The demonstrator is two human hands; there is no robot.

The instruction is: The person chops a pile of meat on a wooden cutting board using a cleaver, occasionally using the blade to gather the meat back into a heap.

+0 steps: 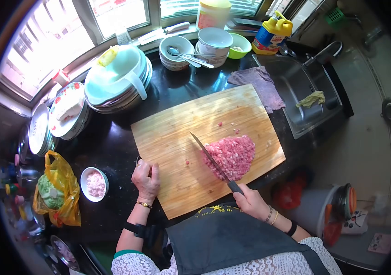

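My right hand [250,201] is wrapped round the dark handle of a kitchen knife [207,153]. The blade points away from me and to the left, along the left side of a mound of minced meat [233,156]. Under the meat lies a large wooden cutting board [172,137], with a few stray bits of mince on it. My left hand [146,178] is closed at the board's left edge, its fingers curled and partly hidden. Left of that hand, a small white bowl [95,184] holds pale minced meat.
A yellow plastic bag [69,195] with a cabbage sits at the left. Stacked plates with a pale green basin [113,75], bowls with spoons [177,48] and a green bowl [238,46] line the back. A grey cloth [259,87] lies beside the sink [292,114].
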